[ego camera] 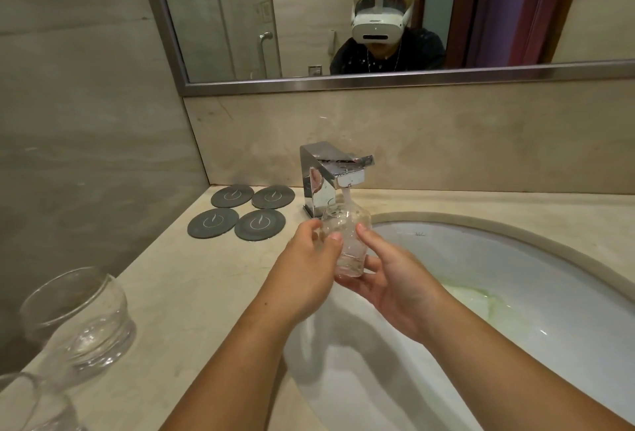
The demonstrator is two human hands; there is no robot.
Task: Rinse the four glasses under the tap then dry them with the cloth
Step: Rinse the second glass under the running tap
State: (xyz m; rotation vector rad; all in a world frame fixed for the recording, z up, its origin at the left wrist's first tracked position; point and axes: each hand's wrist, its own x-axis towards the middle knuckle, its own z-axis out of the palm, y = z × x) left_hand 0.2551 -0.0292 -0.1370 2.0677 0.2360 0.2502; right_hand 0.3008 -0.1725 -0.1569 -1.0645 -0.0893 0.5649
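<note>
The left hand [307, 260] and right hand [390, 281] both grip the glass [347, 236] under the running tap [331, 173]. Turning it slowly, tilted over the sink [522, 279], should rinse every side.

Three glasses show: a held glass [348, 248], a second glass [79, 317] on the desk [192, 293], and a third glass [31, 403] cut off at the corner. There are four round coasters [260, 224]. Two hands, left hand [309, 269] and right hand [388, 279], one tap [326, 169], one sink [515, 258], one mirror [223, 1].

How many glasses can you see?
3. One glass is under the tap, held by the left hand and right hand. A second glass stands on the counter at left. A third glass is cut off at the bottom-left corner. Others may be hidden.
</note>
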